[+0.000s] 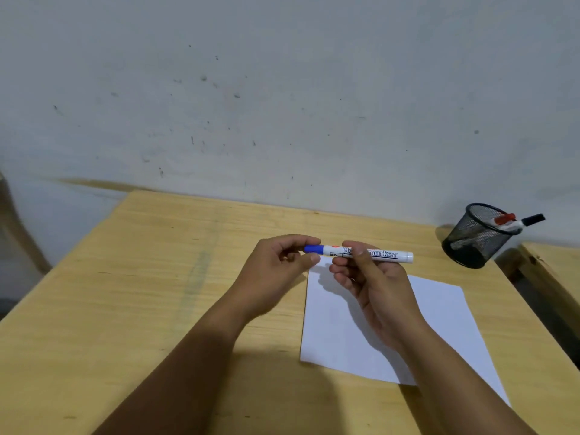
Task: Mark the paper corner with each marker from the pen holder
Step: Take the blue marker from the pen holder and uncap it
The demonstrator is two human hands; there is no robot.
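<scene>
Both forearms reach forward over the wooden surface (157, 277). The right hand (373, 277) grips the white marker (376, 254) horizontally; the left hand (276, 268) pinches its blue cap (314, 248) above the paper (439, 324).

A light wooden table (163, 277) with visible grain extends beneath and to all sides of the grip, a scuffed, speckled grey-white wall (282, 89) rises behind it, and a second wooden surface (555, 265) sits to its right.

3 markers: 1 blue (357, 253) in hands, 2 in holder (478, 235) right of hands; 1 paper (345, 334) below hands.
</scene>
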